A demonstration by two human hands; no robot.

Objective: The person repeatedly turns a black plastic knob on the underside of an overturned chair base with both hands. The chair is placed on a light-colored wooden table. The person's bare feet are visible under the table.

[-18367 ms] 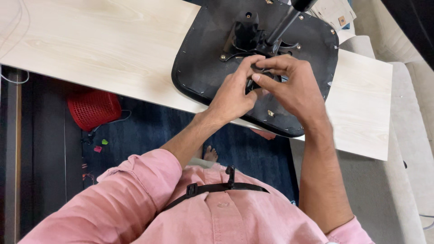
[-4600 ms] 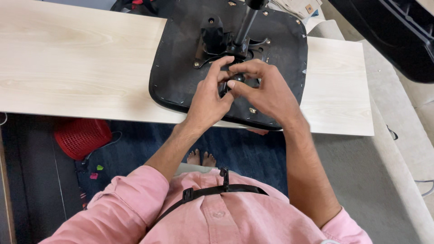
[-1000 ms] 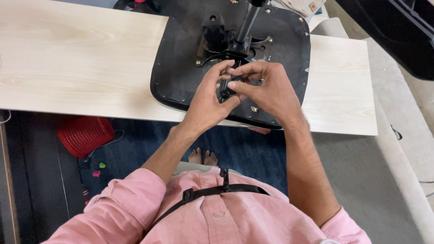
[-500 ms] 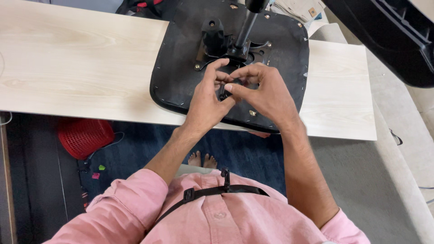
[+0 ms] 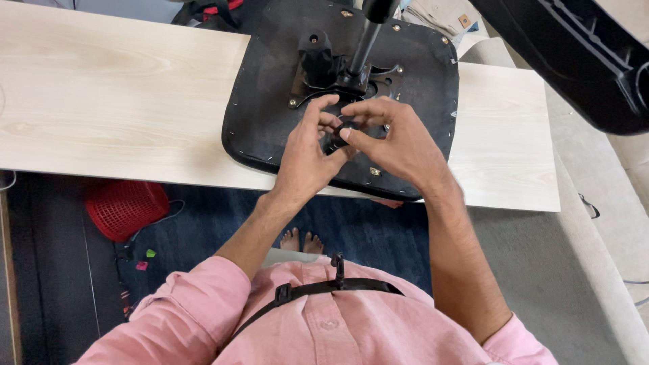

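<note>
We have both hands over the upturned black chair seat (image 5: 270, 108), which lies underside up across the bench (image 5: 122, 101), toward its right end, with its near rim hanging a little past the bench's near edge. Our left hand (image 5: 307, 159) and right hand (image 5: 395, 138) meet just in front of the metal mounting plate (image 5: 338, 74), fingertips pressed together around a small black part (image 5: 341, 132) that both hands pinch between thumb and fingers; what kind of part it is we cannot tell. A black column (image 5: 368, 34) rises from the plate toward the far edge. Below the bench's near edge a red basket (image 5: 125, 206) sits on the dark blue rug (image 5: 378, 236).
</note>
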